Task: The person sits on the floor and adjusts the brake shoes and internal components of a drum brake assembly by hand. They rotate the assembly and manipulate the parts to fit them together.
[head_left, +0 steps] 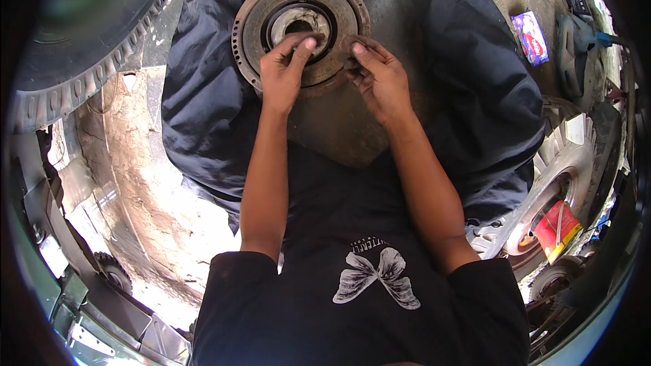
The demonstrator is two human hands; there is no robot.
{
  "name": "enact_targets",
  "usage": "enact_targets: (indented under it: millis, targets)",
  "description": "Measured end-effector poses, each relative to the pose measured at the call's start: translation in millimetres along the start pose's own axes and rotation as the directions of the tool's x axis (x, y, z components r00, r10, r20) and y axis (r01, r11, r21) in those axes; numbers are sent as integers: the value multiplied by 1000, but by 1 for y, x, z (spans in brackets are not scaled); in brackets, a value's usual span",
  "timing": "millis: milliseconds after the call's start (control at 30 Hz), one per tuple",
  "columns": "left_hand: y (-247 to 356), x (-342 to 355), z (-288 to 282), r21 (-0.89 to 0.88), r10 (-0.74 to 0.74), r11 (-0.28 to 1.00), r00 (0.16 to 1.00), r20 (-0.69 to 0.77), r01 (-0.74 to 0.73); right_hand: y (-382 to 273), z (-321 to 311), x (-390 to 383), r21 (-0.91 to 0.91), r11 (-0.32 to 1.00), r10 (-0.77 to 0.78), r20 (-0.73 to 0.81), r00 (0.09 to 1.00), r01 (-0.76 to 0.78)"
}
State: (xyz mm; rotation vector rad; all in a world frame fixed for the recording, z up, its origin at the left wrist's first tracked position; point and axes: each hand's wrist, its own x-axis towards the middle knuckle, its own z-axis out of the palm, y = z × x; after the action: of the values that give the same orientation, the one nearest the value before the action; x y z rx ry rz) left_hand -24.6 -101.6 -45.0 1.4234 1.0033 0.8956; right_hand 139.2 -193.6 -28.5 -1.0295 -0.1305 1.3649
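A round, worn metal disc that looks like a flywheel (247,13) lies on the dark floor between my legs. Small holes line its rim, and a pale hub (319,22) with a dark central hole sits inside a black ring. My left hand (281,78) is over the disc's near side, thumb and fingers pinched beside the hub. What it pinches, if anything, is hidden. At the disc's right edge, my right hand (383,81) has its thumb against curled fingers, apparently around a small dark piece I cannot make out.
A big tyre (68,61) stands at the upper left. To the right are a purple-and-white packet (530,38), a wheel (559,169) and a red-and-yellow container (557,232). Green metal bodywork (68,305) curves along the lower left.
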Motion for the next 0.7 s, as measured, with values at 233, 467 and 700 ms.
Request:
enact_targets:
  millis: [233, 467, 700]
  targets:
    - [8, -8, 8, -146, -90, 983, 982, 163, 114, 8, 7, 1, 21, 999, -25, 41, 999, 24]
    - [-6, -3, 3, -439, -211, 858, 962, 171, 266, 12, 4, 4, -16, 1000, -15, 84, 996, 17]
    - [-2, 1, -5, -675, -330, 556, 874, 357, 485, 10, 6, 5, -14, 999, -40, 196, 980, 44]
